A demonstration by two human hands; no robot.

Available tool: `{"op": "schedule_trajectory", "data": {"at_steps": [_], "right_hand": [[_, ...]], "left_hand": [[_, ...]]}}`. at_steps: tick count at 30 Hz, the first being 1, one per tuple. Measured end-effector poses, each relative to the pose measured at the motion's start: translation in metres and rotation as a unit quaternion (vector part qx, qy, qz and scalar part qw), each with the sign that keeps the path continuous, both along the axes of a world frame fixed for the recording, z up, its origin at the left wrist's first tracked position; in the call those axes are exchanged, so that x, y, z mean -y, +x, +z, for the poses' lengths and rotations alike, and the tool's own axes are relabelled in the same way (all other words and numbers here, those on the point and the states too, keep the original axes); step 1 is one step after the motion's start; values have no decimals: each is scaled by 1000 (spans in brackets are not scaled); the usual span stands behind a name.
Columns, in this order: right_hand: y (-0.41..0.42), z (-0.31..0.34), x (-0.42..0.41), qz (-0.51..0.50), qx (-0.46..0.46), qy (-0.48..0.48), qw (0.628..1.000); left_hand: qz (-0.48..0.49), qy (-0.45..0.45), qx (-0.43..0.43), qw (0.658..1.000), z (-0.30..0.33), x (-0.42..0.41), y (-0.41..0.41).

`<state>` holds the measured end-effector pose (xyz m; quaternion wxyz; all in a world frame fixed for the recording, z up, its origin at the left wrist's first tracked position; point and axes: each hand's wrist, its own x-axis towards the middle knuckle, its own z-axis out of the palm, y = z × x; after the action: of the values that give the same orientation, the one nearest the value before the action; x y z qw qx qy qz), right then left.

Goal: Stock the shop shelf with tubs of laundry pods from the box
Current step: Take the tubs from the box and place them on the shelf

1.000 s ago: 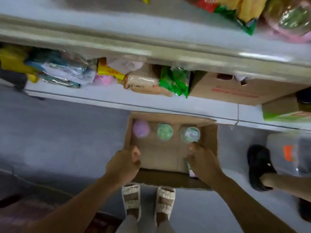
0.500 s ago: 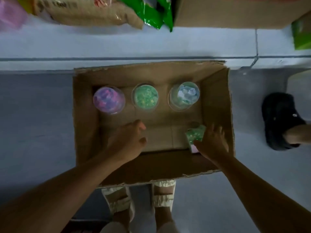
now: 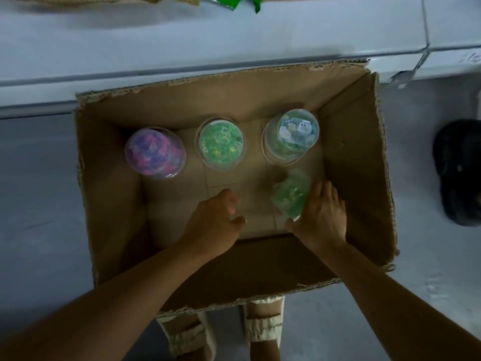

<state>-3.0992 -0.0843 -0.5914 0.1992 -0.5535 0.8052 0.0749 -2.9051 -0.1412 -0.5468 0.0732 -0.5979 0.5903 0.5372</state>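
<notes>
Cardboard of the open brown box [image 3: 359, 142] walls three upright clear tubs [image 3: 221, 144] along its far side; bare floor lies nearer. Right hand [image 3: 321, 217] curls round a blurred green tub [image 3: 290, 196] by the right wall. Left hand [image 3: 216, 222], loosely curled, holds nothing.

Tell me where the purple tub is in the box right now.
In the head view, the purple tub stands at the left end of the back row inside the box, next to a green tub and ahead of the left hand.
</notes>
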Motion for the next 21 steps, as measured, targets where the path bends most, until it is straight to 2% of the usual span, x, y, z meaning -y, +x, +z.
{"op": "schedule_trajectory", "data": {"at_steps": [2,4,7,9,12,14,17,21], "right_hand": [[9,7,5,77,51,-114,989],[17,13,12,146,106,-187,966],[24,20,27,218,173,-225,934],[24,24,35,259,184,-225,921],[17,28,43,281,206,-209,914],[8,29,49,217,206,-216,929],[-16,16,67,119,131,-222,959],[-33,-16,108,28,62,-53,996]], "left_hand": [[78,46,-11,996,5,10,-5],[173,121,-30,977,12,23,-12],[299,270,-70,912,22,44,-19],[353,314,-89,877,23,55,-19],[415,282,-96,859,19,58,-18],[432,246,-107,861,13,58,-17],[444,199,-119,865,7,57,-11],[420,147,-125,887,-3,52,-2]]}}
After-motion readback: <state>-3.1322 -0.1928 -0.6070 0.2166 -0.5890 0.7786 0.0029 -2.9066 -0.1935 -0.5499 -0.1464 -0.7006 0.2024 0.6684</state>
